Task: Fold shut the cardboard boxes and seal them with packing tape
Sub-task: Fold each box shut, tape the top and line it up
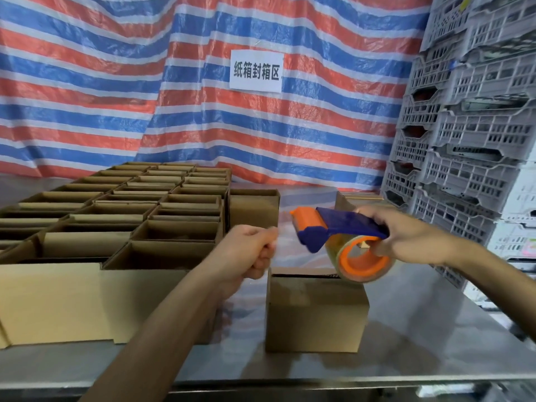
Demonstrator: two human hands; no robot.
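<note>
Right hand (412, 236) fingers grip the tape dispenser (342, 233) over the 5 o'clock box (316, 309) — left hand (252, 250) fingers pinch tape (285, 242) taut to seal.

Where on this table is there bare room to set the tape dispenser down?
Bare steel lies right of the closed box, up to the crates, and along the front edge of the table. The left half is crowded with open boxes. The right hand holds the tape dispenser.
</note>
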